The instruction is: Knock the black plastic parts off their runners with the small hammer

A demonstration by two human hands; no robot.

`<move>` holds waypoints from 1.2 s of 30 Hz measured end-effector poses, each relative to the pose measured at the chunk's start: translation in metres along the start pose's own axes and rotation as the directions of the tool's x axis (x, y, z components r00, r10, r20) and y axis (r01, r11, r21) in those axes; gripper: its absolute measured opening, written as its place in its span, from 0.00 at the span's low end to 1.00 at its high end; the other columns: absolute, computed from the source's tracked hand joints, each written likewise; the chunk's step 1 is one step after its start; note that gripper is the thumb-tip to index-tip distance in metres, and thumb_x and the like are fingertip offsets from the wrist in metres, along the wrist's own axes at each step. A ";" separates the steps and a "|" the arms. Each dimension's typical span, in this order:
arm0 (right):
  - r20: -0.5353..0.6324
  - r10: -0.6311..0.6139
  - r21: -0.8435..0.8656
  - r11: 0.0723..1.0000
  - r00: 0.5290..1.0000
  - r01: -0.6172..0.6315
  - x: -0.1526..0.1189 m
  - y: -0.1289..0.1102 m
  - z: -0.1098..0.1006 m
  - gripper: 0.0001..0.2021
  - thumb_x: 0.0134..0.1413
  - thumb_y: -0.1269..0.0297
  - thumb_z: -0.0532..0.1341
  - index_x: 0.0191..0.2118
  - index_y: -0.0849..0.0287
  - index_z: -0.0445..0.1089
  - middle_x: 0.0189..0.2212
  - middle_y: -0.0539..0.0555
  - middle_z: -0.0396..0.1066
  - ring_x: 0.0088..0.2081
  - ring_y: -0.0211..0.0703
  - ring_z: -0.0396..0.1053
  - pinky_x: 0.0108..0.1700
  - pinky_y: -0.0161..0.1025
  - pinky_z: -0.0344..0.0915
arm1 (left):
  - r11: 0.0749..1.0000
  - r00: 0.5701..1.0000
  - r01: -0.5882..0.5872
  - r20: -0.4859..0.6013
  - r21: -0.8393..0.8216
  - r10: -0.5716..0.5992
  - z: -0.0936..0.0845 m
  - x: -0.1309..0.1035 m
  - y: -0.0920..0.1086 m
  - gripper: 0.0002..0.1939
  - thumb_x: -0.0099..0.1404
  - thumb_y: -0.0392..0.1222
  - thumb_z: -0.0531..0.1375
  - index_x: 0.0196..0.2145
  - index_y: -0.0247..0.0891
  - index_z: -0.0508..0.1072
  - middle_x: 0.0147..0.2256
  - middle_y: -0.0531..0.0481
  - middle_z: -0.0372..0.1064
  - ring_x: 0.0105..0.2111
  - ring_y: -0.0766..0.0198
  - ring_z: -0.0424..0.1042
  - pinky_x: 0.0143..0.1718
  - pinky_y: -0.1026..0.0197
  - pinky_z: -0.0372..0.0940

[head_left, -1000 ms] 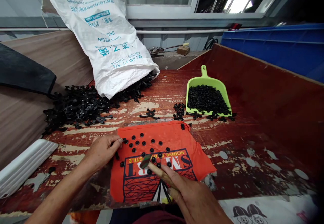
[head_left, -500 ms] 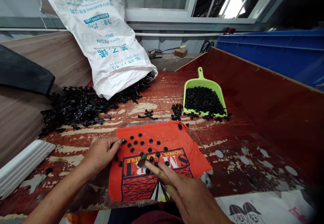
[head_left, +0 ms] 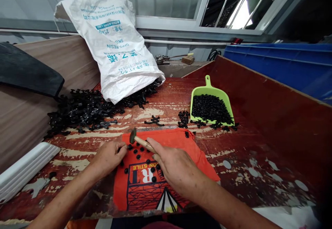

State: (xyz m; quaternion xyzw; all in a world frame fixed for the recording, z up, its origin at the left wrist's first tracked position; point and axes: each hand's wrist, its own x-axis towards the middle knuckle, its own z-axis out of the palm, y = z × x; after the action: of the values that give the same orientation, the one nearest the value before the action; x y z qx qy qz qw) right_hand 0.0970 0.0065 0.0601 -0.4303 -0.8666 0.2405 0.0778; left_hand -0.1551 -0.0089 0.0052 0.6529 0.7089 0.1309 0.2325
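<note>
My right hand (head_left: 176, 163) is wrapped around the wooden handle of a small hammer (head_left: 144, 143). The hammer's dark head is raised just above the upper left part of an orange printed cloth (head_left: 202, 160). At the cloth's left edge, my left hand (head_left: 110, 156) pinches thumb and finger at a small round black plastic piece (head_left: 130, 146). Several similar black pieces (head_left: 154, 179) are spread over the cloth, some covered by my right hand and forearm. The cloth lies flat, with its lettering and line drawing partly hidden.
A white sack (head_left: 121, 49) leans at the back left above a heap of black branched plastic parts (head_left: 80, 113). A green dustpan (head_left: 228, 101) holds small black pieces, some spilled before it. A white ridged object (head_left: 31, 168) lies left; a red-brown board (head_left: 272, 118) borders the right.
My right hand has carried the hammer up and left, from mid-cloth toward my left hand. My left hand keeps its place by the cloth's edge. The view has shifted slightly.
</note>
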 end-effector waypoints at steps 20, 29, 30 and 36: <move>-0.042 0.038 -0.075 0.996 0.998 -0.041 0.005 -0.013 0.016 0.30 0.68 0.65 0.51 0.72 0.47 0.46 0.41 0.55 0.80 0.38 0.48 0.76 0.35 0.38 0.64 | 0.998 0.999 -0.041 0.002 -0.055 0.041 0.012 -0.006 -0.009 0.21 0.69 0.51 0.44 0.25 0.40 0.66 0.22 0.53 0.67 0.25 0.59 0.67 0.30 0.60 0.53; -0.018 0.067 -0.099 0.993 0.998 -0.069 0.006 -0.013 0.012 0.29 0.67 0.65 0.53 0.71 0.46 0.49 0.39 0.55 0.80 0.37 0.50 0.77 0.35 0.39 0.65 | 0.997 0.998 -0.058 -0.037 -0.049 0.056 0.014 -0.008 -0.008 0.20 0.67 0.50 0.46 0.23 0.41 0.66 0.22 0.51 0.69 0.26 0.58 0.67 0.30 0.60 0.53; -0.059 0.048 -0.059 0.997 0.997 -0.052 0.005 -0.012 0.011 0.30 0.68 0.65 0.52 0.72 0.46 0.46 0.42 0.55 0.80 0.39 0.49 0.77 0.36 0.39 0.66 | 0.997 0.997 -0.062 -0.038 -0.047 0.060 0.015 -0.008 -0.009 0.20 0.68 0.50 0.46 0.23 0.41 0.66 0.22 0.51 0.68 0.26 0.58 0.68 0.30 0.60 0.53; 0.027 0.108 -0.091 0.990 0.994 -0.105 0.010 -0.012 0.020 0.28 0.67 0.65 0.54 0.70 0.47 0.51 0.35 0.55 0.80 0.34 0.49 0.77 0.34 0.38 0.65 | 0.999 0.999 -0.033 -0.019 -0.033 0.032 0.015 -0.007 -0.010 0.21 0.69 0.50 0.45 0.24 0.41 0.66 0.21 0.53 0.66 0.24 0.60 0.66 0.29 0.60 0.52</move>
State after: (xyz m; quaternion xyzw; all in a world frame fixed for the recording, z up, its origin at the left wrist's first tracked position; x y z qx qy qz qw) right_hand 0.0759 0.0012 0.0481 -0.4752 -0.8533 0.2124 0.0316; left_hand -0.1561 -0.0188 -0.0119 0.6591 0.6980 0.1527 0.2346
